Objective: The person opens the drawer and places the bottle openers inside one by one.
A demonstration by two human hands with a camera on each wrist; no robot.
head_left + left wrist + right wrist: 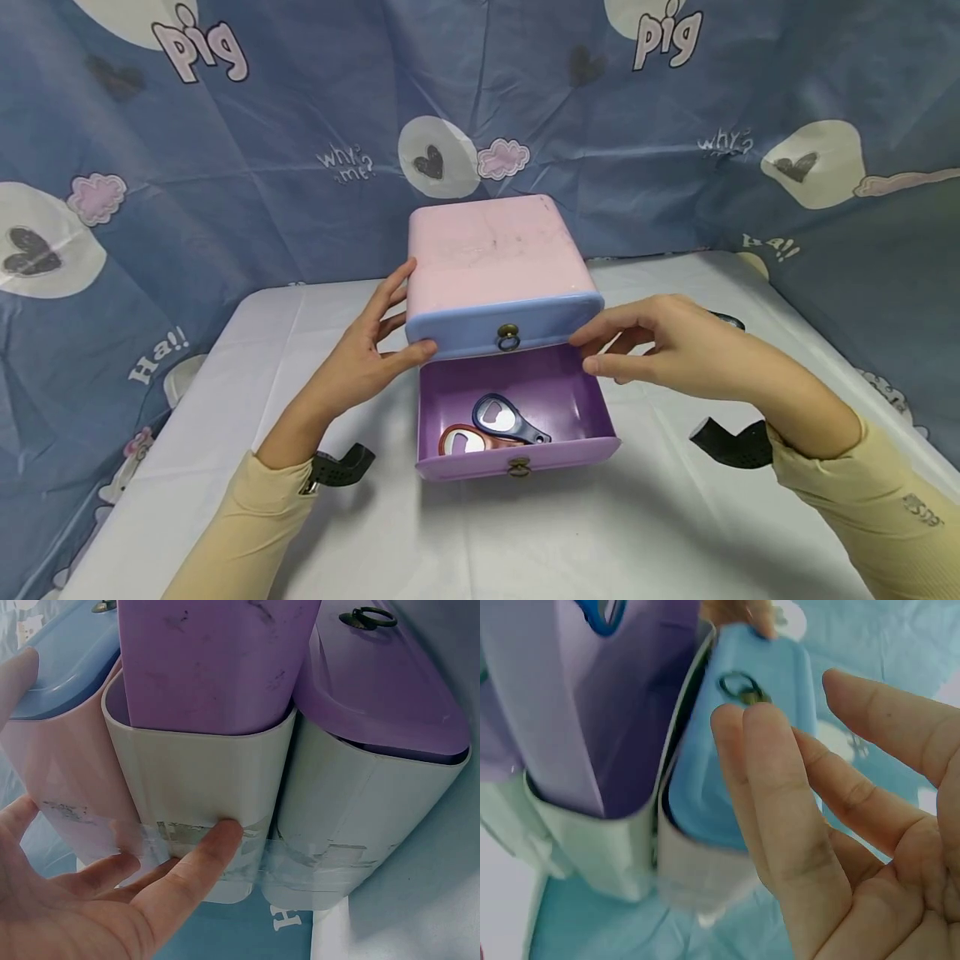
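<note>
We see the left hand [358, 360] touching the small pink plastic drawer box [491, 250] with flat fingers, and the right hand [675, 346] loose beside its blue drawer front [480, 323], holding nothing.

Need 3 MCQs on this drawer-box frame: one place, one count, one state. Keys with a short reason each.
1. Where does the dark blue bottle opener lie?
A. in the pulled-out purple drawer
B. on the white table
C. on the box's pink top

2. How many openers lie in that drawer?
A. one
B. two
C. four

3. How is the blue top drawer?
A. removed
B. pulled fully out
C. pushed in

Key: 1 A, it lies inside the drawer walls. 2 B, the blue one plus a red opener. 3 C, its front sits at the box, left hand against it.
</note>
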